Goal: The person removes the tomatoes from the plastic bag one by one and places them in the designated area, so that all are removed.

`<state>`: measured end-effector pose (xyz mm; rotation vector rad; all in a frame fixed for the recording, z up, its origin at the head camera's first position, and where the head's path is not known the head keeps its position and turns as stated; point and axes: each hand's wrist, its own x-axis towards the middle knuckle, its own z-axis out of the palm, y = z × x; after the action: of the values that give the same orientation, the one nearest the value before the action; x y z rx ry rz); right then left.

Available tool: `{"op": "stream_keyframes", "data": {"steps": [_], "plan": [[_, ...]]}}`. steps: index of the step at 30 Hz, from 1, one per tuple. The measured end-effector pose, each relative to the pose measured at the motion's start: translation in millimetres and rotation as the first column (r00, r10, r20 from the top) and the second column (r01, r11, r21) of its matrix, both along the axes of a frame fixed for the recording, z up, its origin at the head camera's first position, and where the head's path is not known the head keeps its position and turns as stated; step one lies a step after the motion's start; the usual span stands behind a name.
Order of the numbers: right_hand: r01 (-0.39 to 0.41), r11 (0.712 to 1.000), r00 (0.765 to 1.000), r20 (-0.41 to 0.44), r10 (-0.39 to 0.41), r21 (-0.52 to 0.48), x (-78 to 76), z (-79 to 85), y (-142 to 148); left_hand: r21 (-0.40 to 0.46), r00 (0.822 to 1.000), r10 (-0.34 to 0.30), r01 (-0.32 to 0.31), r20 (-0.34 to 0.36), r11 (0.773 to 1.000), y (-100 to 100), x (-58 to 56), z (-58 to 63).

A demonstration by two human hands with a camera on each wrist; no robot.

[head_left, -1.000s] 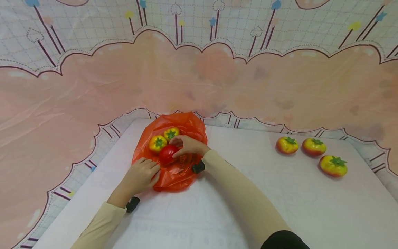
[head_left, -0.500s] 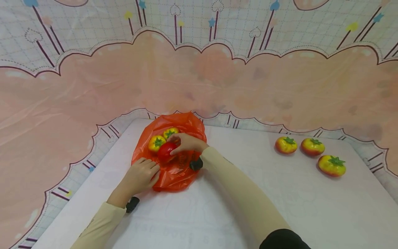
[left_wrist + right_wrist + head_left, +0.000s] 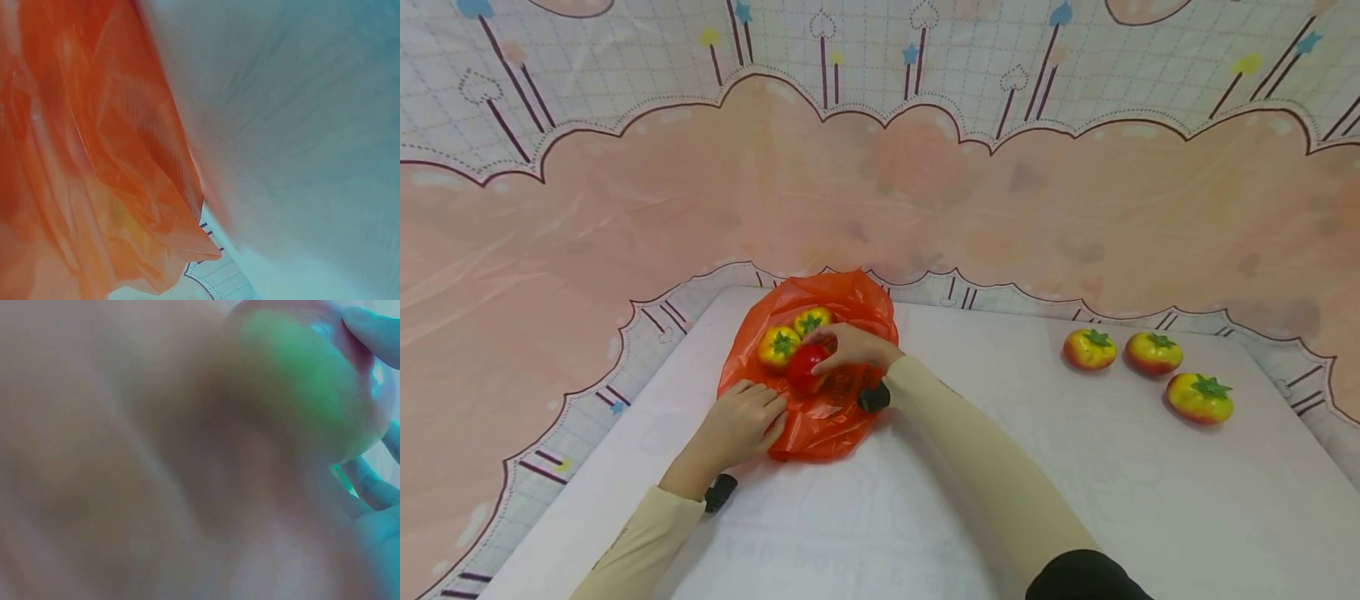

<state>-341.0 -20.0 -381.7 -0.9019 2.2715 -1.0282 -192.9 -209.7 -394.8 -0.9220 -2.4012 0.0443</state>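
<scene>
Left hand at the near-left edge of the bag, fingers bent; can't tell if they pinch. Inside, two yellow fruits, and beside them the red fruit, pinched by the right hand's fingers! Far right, three more fruits on the counter.

The bag is orange-red. The held fruit is red; the two near fruits are yellow with green leaves. The three far fruits run from yellow into red, with green leaves too. The tabletop is white, the sleeves cream. The peach cloth has dark scalloped outlines, gridded white bands and blue and yellow stars.
</scene>
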Motion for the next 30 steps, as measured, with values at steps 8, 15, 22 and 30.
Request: {"op": "stream_keyframes", "data": {"steps": [8, 15, 22, 30], "plan": [[-0.045, 0.999, 0.999, 0.016, 0.046, -0.012, -0.7, -0.3, 0.6, -0.003, 1.0, 0.001, -0.001, 0.007, 1.0, -0.3, 0.0, 0.6], [-0.107, 0.994, 0.992, 0.063, 0.108, -0.024, 0.7, 0.0, -1.4, -0.007, 1.0, 0.01, -0.01, 0.022, 1.0, 0.4, 1.1, 1.7], [-0.122, 0.992, 0.989, 0.083, 0.125, -0.044, -0.2, -2.7, -1.0, -0.004, 1.0, 0.011, -0.011, 0.023, 1.0, -0.4, 0.7, -0.2], [-0.121, 0.991, 0.99, 0.067, 0.124, -0.051, -1.4, -3.3, 0.9, -0.013, 1.0, 0.018, -0.018, 0.012, 1.0, -0.4, 0.9, 0.0]]}}
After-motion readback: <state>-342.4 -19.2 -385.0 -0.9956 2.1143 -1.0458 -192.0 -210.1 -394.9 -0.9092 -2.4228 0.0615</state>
